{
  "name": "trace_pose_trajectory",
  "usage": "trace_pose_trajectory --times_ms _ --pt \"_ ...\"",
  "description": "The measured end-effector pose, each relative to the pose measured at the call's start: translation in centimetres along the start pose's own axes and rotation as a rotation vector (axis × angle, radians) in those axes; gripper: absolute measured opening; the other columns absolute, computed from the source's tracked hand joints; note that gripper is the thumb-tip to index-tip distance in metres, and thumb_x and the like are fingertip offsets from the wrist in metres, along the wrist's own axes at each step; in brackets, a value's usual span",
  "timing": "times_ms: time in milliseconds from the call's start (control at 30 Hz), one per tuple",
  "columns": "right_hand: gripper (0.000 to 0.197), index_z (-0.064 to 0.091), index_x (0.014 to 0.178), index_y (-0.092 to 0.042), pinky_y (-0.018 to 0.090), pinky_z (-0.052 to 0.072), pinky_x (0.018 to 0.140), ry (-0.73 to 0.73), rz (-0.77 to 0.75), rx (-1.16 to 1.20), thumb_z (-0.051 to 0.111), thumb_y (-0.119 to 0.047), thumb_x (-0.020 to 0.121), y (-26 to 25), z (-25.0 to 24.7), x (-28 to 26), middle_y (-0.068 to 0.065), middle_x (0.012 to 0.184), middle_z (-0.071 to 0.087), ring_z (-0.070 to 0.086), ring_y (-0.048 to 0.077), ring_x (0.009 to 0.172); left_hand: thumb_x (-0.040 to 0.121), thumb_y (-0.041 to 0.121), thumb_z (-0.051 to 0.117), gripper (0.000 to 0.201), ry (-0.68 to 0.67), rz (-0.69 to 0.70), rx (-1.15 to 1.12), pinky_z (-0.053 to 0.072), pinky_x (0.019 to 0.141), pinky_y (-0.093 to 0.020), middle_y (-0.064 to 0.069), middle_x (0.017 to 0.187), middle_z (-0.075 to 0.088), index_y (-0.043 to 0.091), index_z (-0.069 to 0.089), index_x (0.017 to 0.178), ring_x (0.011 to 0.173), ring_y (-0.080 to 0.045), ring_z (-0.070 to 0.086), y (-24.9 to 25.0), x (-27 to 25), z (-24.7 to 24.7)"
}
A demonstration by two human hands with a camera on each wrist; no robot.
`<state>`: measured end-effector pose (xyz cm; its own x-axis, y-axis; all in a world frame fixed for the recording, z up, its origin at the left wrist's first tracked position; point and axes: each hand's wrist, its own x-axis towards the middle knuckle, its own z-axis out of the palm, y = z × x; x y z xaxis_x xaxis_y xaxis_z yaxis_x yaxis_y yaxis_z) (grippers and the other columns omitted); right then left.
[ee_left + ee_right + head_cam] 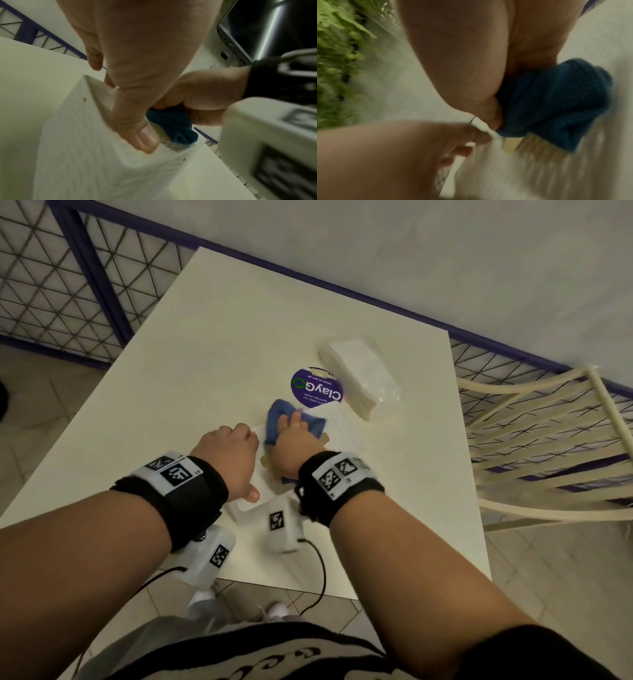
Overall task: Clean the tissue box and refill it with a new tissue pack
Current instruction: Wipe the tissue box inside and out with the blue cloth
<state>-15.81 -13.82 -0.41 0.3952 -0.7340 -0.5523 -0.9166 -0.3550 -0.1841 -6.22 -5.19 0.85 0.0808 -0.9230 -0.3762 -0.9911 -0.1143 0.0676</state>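
Observation:
A white tissue box [342, 426] lies on the white table [219, 344] under both hands. My left hand [233, 460] grips its near end, thumb [145, 138] on the top face and fingers curled over the far edge; the box [82, 142] shows below it. My right hand [291, 436] grips a bunched blue cloth [294, 419] and presses it on the box top; the cloth [556, 101] looks blurred in the right wrist view. A new tissue pack [359, 378] in clear wrap lies beyond the box.
A round purple "ClayGo" sticker [317, 386] sits on the table between the box and the pack. A cream slatted chair [548, 440] stands at the table's right edge. A purple-framed wire fence [68, 285] runs behind.

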Motion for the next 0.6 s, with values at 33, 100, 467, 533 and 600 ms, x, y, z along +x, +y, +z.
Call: trace_pose_trajectory --times_ms 33,100,467,533,600 --pt "0.075 0.002 0.151 -0.005 0.047 0.023 0.117 -0.019 -0.025 -0.027 0.047 -0.030 0.096 -0.6 0.4 -0.2 0.017 0.160 -0.008 0.007 0.033 0.148 0.065 0.058 0.075 0.085 0.003 -0.001 0.006 0.040 0.096 -0.036 -0.004 0.131 0.043 0.015 0.043 0.130 0.115 -0.026 0.046 0.0 0.0 0.0" --pt "0.070 0.006 0.151 -0.006 0.047 0.024 0.117 -0.018 -0.028 -0.097 0.044 -0.032 0.097 -0.2 0.2 -0.1 0.015 0.160 -0.004 0.008 0.033 0.148 0.065 0.060 0.073 0.088 -0.002 -0.004 0.015 0.039 0.098 -0.036 -0.004 0.134 0.042 0.015 0.041 0.133 0.117 -0.026 0.046 -0.1 -0.1 0.0" --pt "0.080 0.003 0.151 -0.005 0.048 0.030 0.114 -0.001 0.163 -0.058 0.054 -0.027 0.093 0.6 -2.0 0.7 0.017 0.159 -0.003 0.016 0.036 0.145 0.067 0.059 0.073 0.093 -0.023 -0.005 -0.005 0.032 0.107 -0.039 -0.006 0.143 0.035 0.012 0.037 0.138 0.123 -0.028 0.041 0.0 0.1 0.1" --pt "0.071 0.008 0.150 -0.005 0.046 0.028 0.114 -0.032 0.106 -0.128 0.046 -0.032 0.096 0.9 -1.5 1.2 0.019 0.158 0.001 0.018 0.037 0.144 0.067 0.059 0.073 0.092 -0.035 -0.005 -0.010 0.031 0.107 -0.039 -0.006 0.143 0.035 0.012 0.036 0.138 0.123 -0.028 0.041 0.0 0.0 0.1" --pt "0.063 0.015 0.149 -0.004 0.049 0.027 0.113 0.011 0.134 -0.205 0.038 -0.034 0.099 2.4 -2.7 1.9 0.020 0.157 0.009 0.020 0.039 0.142 0.068 0.059 0.073 0.092 -0.031 -0.005 -0.015 0.030 0.108 -0.038 -0.006 0.143 0.035 0.011 0.036 0.138 0.124 -0.028 0.040 0.0 0.0 0.0"
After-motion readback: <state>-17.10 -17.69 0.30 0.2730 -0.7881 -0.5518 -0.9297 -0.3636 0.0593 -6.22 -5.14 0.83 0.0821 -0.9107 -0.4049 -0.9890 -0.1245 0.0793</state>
